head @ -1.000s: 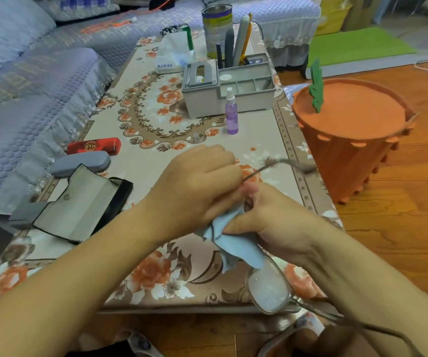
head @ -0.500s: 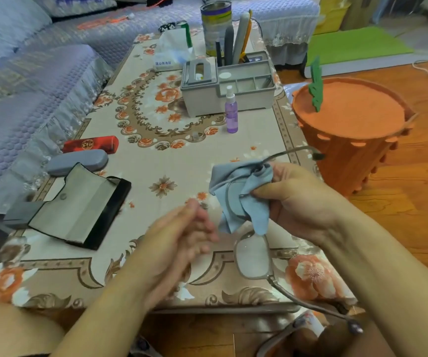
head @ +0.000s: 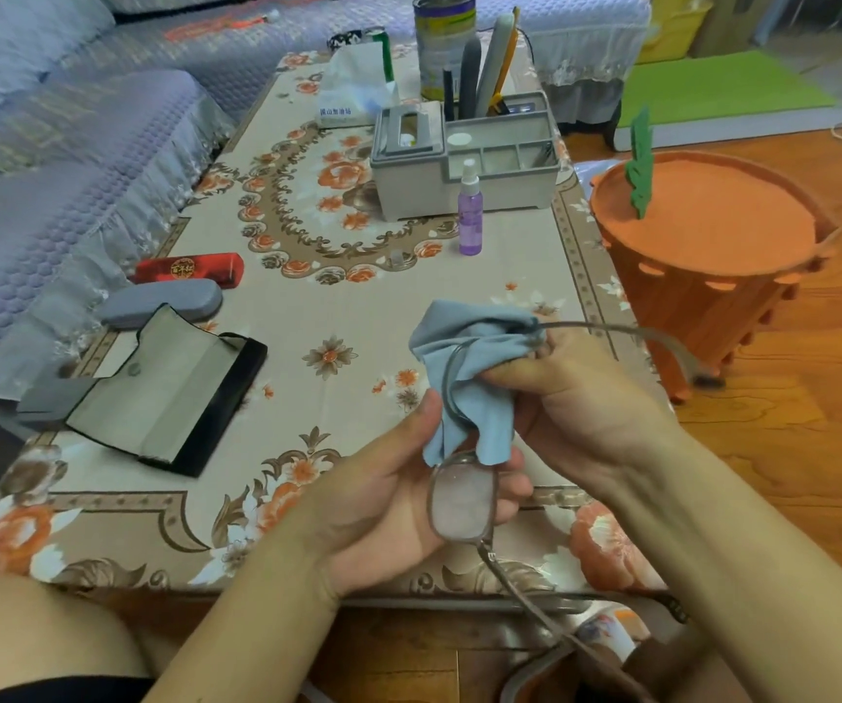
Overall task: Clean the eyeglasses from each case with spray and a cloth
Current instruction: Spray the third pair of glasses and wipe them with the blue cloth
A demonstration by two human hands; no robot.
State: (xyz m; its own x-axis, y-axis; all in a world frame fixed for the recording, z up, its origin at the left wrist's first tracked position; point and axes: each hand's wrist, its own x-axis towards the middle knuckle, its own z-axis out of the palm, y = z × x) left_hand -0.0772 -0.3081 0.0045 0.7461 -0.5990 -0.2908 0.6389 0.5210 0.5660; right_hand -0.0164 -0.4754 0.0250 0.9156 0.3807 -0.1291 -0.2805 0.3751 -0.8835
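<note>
Floral-patterned cloth covers the low counter [head: 358, 307], with a lilac quilted sofa [head: 53, 159] along its left edge. Nearest that edge lie a red rectangular case [head: 188, 267], a grey oval hard case [head: 160, 302] just in front of it, and a black fold-open case with a pale lining [head: 170, 393], lying open and flat. Farther back stand a white tissue pack [head: 353, 91], a tall tin can [head: 444, 40] and a grey plastic organiser box [head: 464, 159] holding pens; a small purple spray bottle [head: 470, 210] stands upright just in front of the box. At the near edge, the left hand [head: 388, 504] cups the lower lens of the thin-framed metal eyeglasses [head: 462, 504], its grip curled round the frame from below. The right hand [head: 576, 393] pinches a light blue cleaning cloth [head: 469, 378] around the upper lens, which the cloth hides; one temple arm juts out to the right. Beside the counter on the right, on the wooden floor, stands an orange felt basket with a green leaf [head: 702, 246].
</note>
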